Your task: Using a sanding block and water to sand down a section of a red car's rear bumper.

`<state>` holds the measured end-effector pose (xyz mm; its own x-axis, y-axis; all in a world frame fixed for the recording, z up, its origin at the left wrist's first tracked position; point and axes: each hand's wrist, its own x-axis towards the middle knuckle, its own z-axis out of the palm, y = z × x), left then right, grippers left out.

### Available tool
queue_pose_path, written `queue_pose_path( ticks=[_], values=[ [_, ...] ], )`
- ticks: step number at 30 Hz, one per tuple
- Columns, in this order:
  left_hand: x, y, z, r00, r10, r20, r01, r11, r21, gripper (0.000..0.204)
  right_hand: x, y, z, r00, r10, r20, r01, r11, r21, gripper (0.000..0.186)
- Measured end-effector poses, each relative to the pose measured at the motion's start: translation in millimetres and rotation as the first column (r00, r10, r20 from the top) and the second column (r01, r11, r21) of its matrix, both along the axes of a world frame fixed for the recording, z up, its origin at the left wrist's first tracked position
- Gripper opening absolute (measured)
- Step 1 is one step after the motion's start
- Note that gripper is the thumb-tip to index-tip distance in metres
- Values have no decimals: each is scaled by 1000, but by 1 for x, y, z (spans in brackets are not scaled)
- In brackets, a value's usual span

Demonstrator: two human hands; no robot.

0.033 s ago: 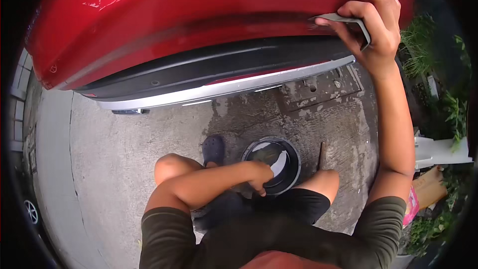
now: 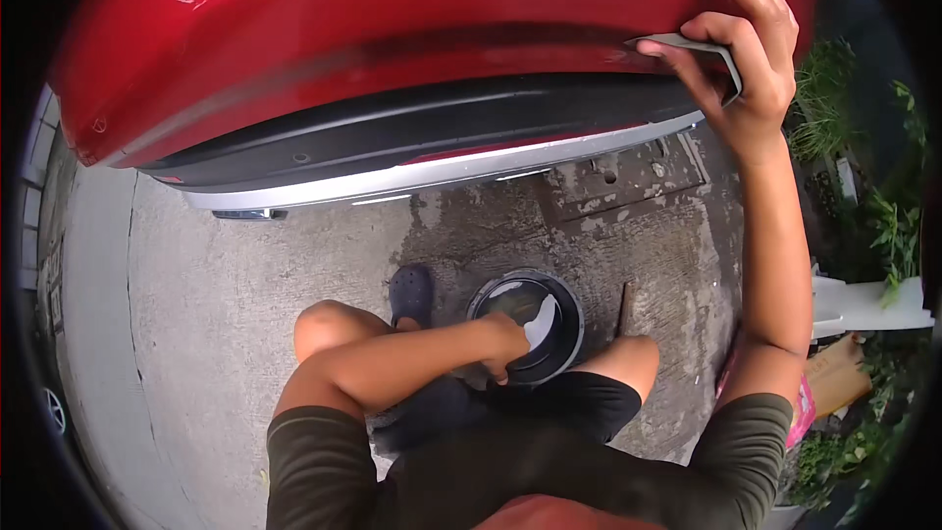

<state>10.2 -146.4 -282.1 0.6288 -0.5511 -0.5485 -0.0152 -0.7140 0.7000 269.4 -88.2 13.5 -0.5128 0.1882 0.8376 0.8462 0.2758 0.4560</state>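
Observation:
My right hand is raised at the upper right against the red car body. Pinched between its thumb and fingers is a bent grey sheet that looks like sandpaper, its front edge touching the red paint just above the black lower bumper trim. Two fingertips rest higher up on the paint. My left hand hangs palm down by the near left rim of a black bucket of water between my legs. Its fingers point downward and are mostly hidden, so I cannot tell whether they hold anything.
A silver strip edges the bumper's bottom. Wet patches darken the concrete beneath it. A short brown stick lies right of the bucket. Plants, a white plastic piece and a cardboard piece line the right side.
My right hand and the grey sheet have shifted slightly right and down along the paint. The whole view has moved a little; my left hand stays by the bucket.

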Motion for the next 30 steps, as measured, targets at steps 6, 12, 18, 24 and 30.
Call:
queue_pose_path(
  ticks=[6, 12, 18, 24, 30],
  values=[
    [3, -17, 7, 988, 92, 126, -92, 996, -4, 57, -48, 44, 9, 938, 114, 326, -130, 991, 27, 34],
    [19, -14, 19, 934, 201, 295, -179, 979, -101, 63, -20, 58, 16, 857, 137, 497, -228, 965, 127, 32],
    [25, -3, 38, 944, 104, 313, -122, 992, 37, 68, -28, 0, 12, 927, -188, 325, 216, 975, -52, 39],
    [0, 3, 22, 922, 134, 364, -159, 986, 40, 68, 19, 37, 11, 843, 57, 534, -129, 987, 99, 42],
    [11, -8, 29, 914, 131, 384, -130, 991, -28, 66, 0, 53, 33, 748, 130, 650, -233, 970, 74, 40]
  ],
)
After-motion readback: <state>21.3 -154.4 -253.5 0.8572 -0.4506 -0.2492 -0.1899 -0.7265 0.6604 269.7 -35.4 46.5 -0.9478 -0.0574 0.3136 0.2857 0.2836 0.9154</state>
